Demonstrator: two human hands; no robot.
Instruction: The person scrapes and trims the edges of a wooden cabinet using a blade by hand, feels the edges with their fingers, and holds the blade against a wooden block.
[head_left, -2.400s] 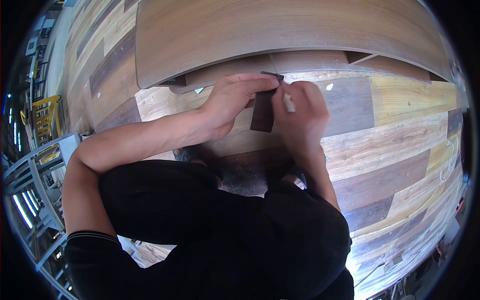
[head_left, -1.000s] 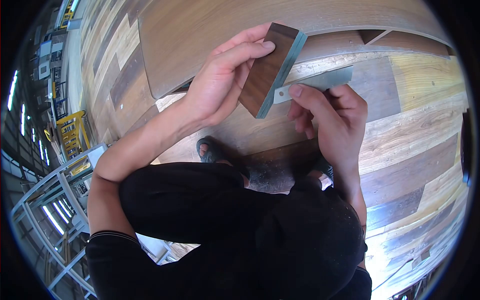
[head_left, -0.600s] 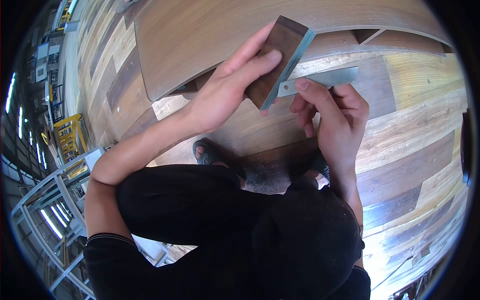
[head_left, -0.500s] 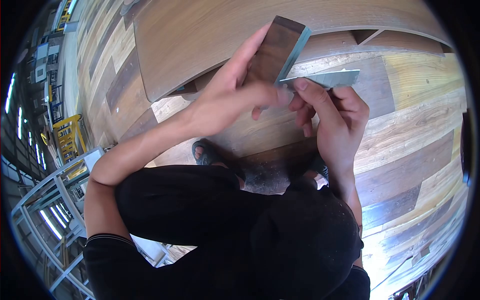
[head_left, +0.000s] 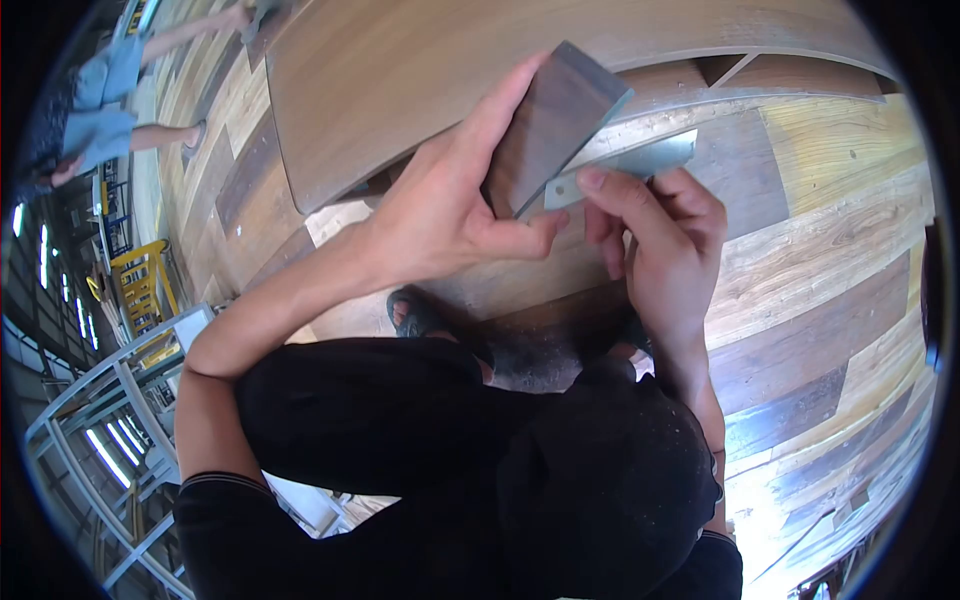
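My left hand (head_left: pixel 440 205) grips a dark brown, wood-coloured rectangular block (head_left: pixel 565 125) with a thin teal edge. The block tilts up toward the right, its lower corner near my left thumb. Between thumb and fingers, my right hand (head_left: pixel 665 230) pinches a flat silvery knife blade (head_left: pixel 640 158) with a round hole at its near end. That holed end lies close beside the block's lower right edge; whether the two touch I cannot tell. Some of the right fingers are hidden behind the blade and thumb.
A brown wooden panel piece (head_left: pixel 380 90) with an open compartment (head_left: pixel 810 75) lies ahead on the wood-patterned floor (head_left: pixel 790 290). At upper left, another person (head_left: pixel 105 120) in blue shorts walks by. Metal frames (head_left: pixel 130 400) and a yellow rack (head_left: pixel 145 280) stand at left.
The block has turned, showing more of its broad face and less teal edge. The blade has shifted slightly left and its holed end shows now. Another person has come into view at upper left.
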